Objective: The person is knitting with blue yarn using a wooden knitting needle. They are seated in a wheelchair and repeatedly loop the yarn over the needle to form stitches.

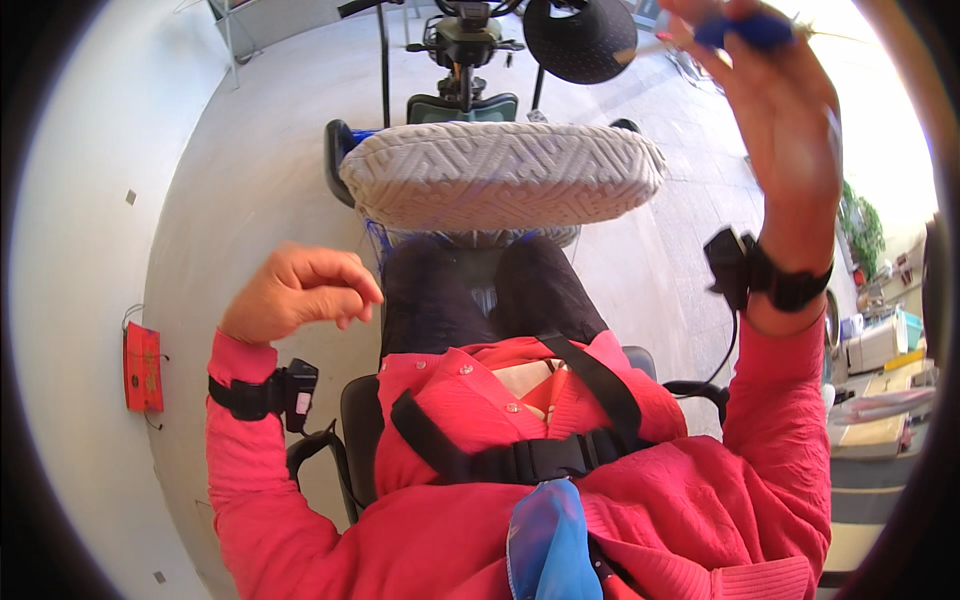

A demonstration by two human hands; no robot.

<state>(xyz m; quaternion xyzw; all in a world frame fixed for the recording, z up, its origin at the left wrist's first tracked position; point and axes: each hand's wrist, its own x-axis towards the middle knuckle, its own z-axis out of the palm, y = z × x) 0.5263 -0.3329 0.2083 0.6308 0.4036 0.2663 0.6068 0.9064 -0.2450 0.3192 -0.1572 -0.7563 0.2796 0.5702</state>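
Observation:
Raised at the upper right, my right hand (780,112) is closed around a small blue object (750,31), blurred, with a thin pale stick or needle-like part jutting out on both sides; what it is exactly I cannot tell. My left hand (304,292) hovers left of my knees, fingers curled, with no object visible in it. A grey-white cushion (502,176) in patterned, quilted fabric stands in front of my knees. Blue threads (375,232) hang at its left end, close to my left hand's fingertips.
Behind the cushion stands an electric scooter (465,45), with a black dotted visor (581,37) beside its handlebar. Chair armrests (319,450) flank me. A red packet (142,367) is at the left wall. Boxes and papers (874,345) crowd a surface at the right.

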